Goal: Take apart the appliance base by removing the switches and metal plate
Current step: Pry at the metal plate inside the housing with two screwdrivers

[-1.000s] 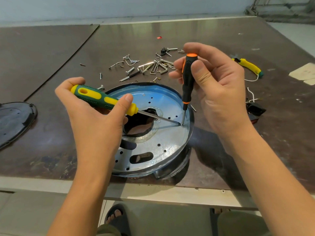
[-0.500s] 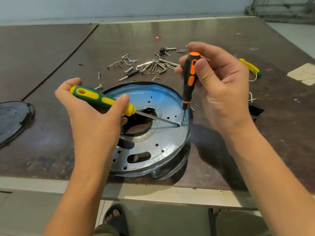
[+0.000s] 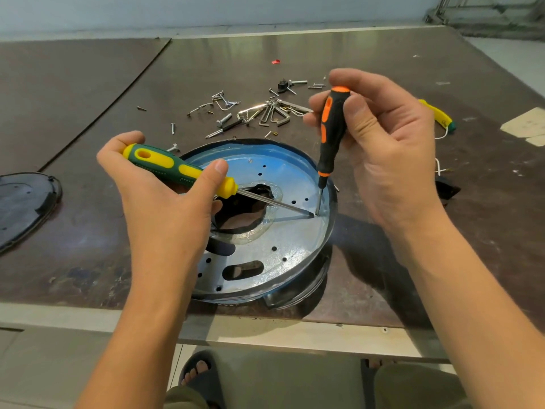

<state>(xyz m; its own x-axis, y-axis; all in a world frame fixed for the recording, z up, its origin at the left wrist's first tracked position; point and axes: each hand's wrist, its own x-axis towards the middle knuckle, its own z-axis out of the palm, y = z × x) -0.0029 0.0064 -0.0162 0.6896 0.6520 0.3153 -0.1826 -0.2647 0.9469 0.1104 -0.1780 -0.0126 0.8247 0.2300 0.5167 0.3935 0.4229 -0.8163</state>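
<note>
Head view: our right fingers (image 3: 362, 119) pinch the orange-black screwdriver (image 3: 331, 128) upright, tip below them near the rim of the metal plate (image 3: 289, 240); our left fingers (image 3: 212, 178) grip the green-yellow screwdriver (image 3: 177, 168), shaft slanting rightward to that spot.

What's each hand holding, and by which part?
Left hand grips the green-yellow screwdriver by its handle; right hand pinches the black-orange screwdriver near the handle's top.

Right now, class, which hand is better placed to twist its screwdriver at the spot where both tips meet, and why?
Right. The right hand pinches the black-and-orange screwdriver near upright, tip down on the metal plate. The left hand holds the green-and-yellow screwdriver slanted low, likely only bracing.
</note>
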